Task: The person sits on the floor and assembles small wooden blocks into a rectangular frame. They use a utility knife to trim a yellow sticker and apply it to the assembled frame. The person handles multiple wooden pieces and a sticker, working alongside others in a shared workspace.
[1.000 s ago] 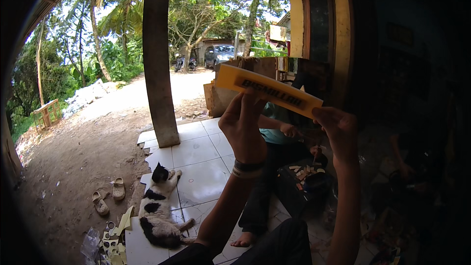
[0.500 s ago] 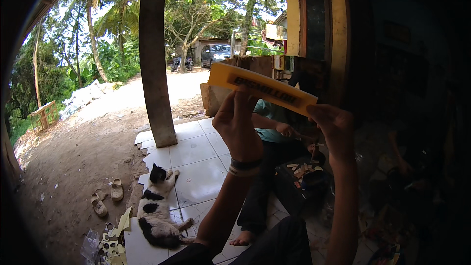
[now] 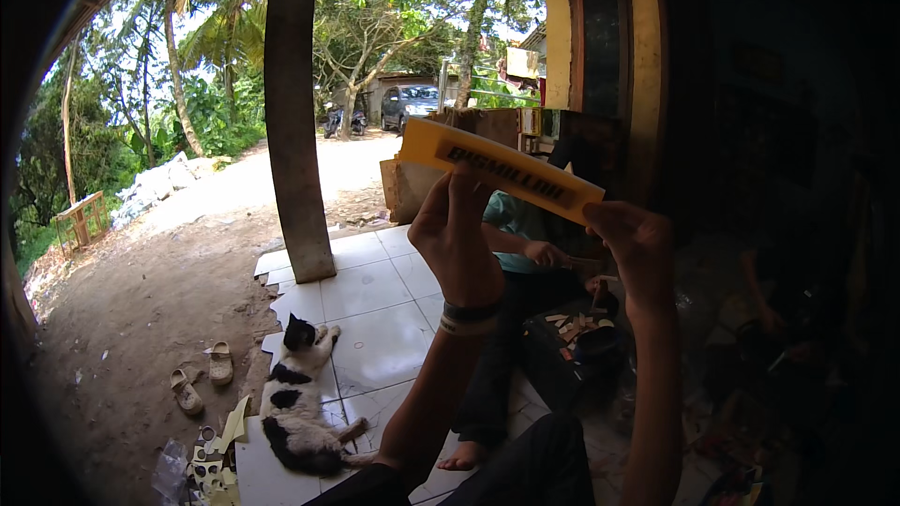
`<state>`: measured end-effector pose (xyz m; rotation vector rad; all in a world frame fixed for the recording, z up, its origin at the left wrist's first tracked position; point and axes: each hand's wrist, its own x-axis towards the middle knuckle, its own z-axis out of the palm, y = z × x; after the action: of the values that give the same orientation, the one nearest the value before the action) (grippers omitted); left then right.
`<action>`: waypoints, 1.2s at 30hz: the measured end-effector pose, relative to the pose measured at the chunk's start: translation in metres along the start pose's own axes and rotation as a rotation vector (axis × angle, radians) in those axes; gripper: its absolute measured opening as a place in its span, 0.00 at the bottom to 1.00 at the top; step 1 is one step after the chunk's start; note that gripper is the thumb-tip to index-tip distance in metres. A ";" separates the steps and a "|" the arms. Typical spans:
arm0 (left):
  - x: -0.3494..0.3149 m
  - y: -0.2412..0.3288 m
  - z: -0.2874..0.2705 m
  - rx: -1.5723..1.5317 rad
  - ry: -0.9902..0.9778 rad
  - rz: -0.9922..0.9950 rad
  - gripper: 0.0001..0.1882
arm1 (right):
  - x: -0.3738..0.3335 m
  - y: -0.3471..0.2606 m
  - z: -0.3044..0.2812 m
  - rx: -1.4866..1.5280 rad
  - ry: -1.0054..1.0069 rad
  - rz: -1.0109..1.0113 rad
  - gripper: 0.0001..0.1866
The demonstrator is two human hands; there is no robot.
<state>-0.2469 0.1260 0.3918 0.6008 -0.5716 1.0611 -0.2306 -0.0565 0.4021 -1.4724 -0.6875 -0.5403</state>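
The whole scene is sitting slightly farther toward 9 o'clock than one second earlier, while the yellow panel (image 3: 553, 182) is keeping nearly the same slant, its far end dipping toward 4 o'clock; the panel is lying just off centre, between 1 and 2 o'clock; the left hand (image 3: 459, 234) is closing on its lower edge, a digit touching the near face and the rest of the grip being partly hidden; the right hand (image 3: 630, 234) is pinching the lower right corner, thumb and fingers clamping the panel with no gap showing; the near face is bearing one row of dark block capitals on a darker strip, the left fingertip covering part of them; a co-worker (image 3: 518, 242) is sitting beyond, toward 4 o'clock; a black-and-white cat (image 3: 295, 408) is lying on white tiles (image 3: 380, 349) at 7 o'clock.
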 end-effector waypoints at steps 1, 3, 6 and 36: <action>0.000 0.000 0.000 -0.001 -0.001 0.004 0.17 | 0.000 0.000 0.000 0.020 -0.012 0.011 0.15; 0.001 -0.001 -0.001 -0.025 -0.005 0.001 0.16 | 0.001 0.000 0.000 -0.006 -0.005 0.018 0.15; 0.001 -0.002 -0.001 -0.065 -0.003 0.003 0.16 | 0.001 0.001 0.002 -0.012 -0.005 -0.007 0.15; 0.007 -0.014 -0.033 -0.032 -0.047 -0.035 0.17 | 0.012 0.021 0.017 -0.031 0.006 0.005 0.13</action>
<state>-0.2269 0.1487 0.3709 0.6065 -0.6157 1.0056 -0.2088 -0.0381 0.3957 -1.5008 -0.6737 -0.5537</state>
